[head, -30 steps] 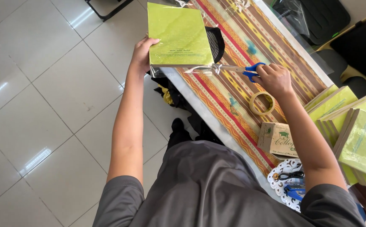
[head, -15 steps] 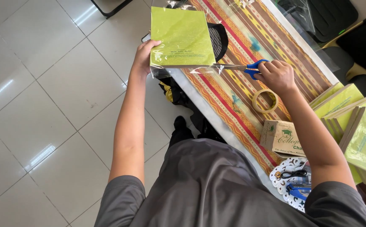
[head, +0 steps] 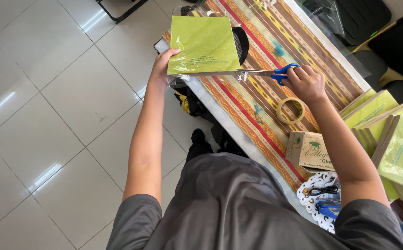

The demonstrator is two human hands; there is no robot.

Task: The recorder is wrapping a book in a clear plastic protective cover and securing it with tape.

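My left hand (head: 160, 69) grips the lower left corner of a lime-green book (head: 205, 44) wrapped in clear plastic, held out over the table edge. My right hand (head: 305, 83) holds blue-handled scissors (head: 270, 72), and their blades run along the book's bottom edge, at the clear plastic overhang. A roll of tan tape (head: 290, 110) lies on the striped tablecloth (head: 261, 99) just below my right hand.
A small brown cardboard box (head: 309, 150) sits near the table edge. Several lime-green books (head: 398, 143) are stacked at the right. A patterned white tray (head: 319, 199) holds small items. A phone (head: 161, 45) peeks out behind the book. White tiled floor (head: 53, 115) lies to the left.
The book and both hands have shifted slightly right and down in view. The scissor blades have slid further left along the book's bottom edge.
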